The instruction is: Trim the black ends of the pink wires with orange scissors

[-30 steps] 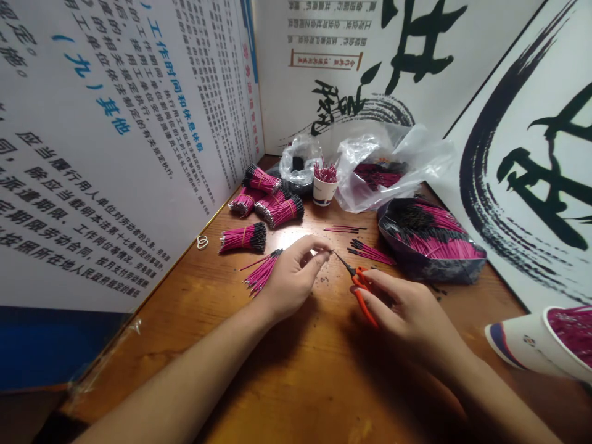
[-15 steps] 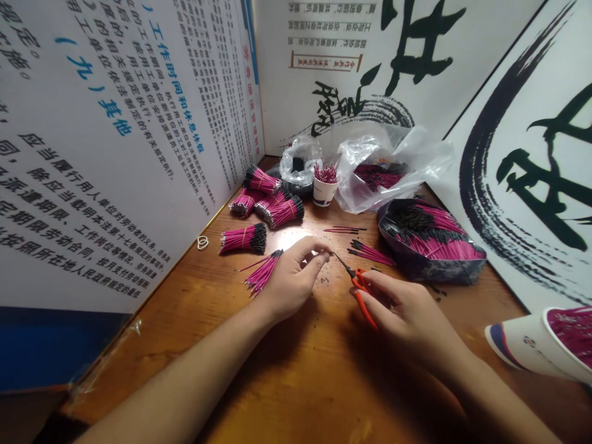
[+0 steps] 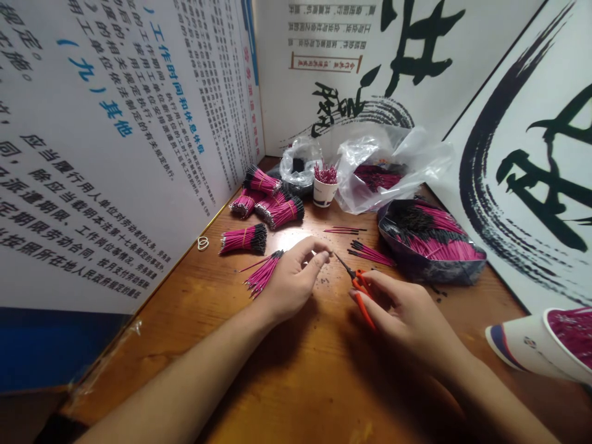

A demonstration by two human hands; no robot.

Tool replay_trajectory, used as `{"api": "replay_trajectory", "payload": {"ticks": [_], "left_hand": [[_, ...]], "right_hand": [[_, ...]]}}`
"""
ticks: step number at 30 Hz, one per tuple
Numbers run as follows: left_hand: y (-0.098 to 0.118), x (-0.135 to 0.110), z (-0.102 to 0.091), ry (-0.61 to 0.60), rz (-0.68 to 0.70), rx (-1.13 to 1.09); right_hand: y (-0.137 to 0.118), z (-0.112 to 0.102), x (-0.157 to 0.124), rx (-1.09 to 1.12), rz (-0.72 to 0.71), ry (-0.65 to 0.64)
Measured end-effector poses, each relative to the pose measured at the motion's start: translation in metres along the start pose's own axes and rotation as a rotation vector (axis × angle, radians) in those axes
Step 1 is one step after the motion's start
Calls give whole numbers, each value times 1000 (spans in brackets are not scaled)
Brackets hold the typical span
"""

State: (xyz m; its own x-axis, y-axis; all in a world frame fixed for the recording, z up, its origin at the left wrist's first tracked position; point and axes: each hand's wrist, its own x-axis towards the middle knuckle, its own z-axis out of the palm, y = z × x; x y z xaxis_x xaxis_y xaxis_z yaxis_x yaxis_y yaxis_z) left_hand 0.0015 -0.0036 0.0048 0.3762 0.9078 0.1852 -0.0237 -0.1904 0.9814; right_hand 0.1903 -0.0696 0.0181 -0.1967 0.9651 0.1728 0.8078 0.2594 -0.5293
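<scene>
My right hand [image 3: 402, 311] is closed round the orange handles of a small pair of scissors [image 3: 361, 285]. Their narrow dark blades point up and left, the tips just short of my left fingertips. My left hand [image 3: 298, 271] is pinched, thumb against forefinger; what lies between them is too small to make out. Beside that hand a loose fan of magenta wires [image 3: 261, 274] with black ends lies on the wooden table [image 3: 287, 376]. Right of the blades rest more loose black-tipped wires [image 3: 372, 253]. Tiny dark scraps dot the wood below my fingertips.
Banded wire bundles [image 3: 243, 238] sit at the left. Behind stand a paper cup [image 3: 325, 192] of wires and a clear plastic bag [image 3: 356, 191]. A dark open bag [image 3: 435, 268] of wires lies at right, a tilted cup [image 3: 522, 342] nearer. Printed panels [image 3: 185, 123] wall the table.
Both hands stay almost where they were. The scissors' handles have come slightly closer together.
</scene>
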Motion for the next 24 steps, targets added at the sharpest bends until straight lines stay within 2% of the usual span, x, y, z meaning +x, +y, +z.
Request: {"api": "replay_trajectory", "payload": {"ticks": [24], "left_hand": [[-2, -1, 1, -28, -14, -51]], "right_hand": [[-1, 1, 0, 13, -21, -1]]}}
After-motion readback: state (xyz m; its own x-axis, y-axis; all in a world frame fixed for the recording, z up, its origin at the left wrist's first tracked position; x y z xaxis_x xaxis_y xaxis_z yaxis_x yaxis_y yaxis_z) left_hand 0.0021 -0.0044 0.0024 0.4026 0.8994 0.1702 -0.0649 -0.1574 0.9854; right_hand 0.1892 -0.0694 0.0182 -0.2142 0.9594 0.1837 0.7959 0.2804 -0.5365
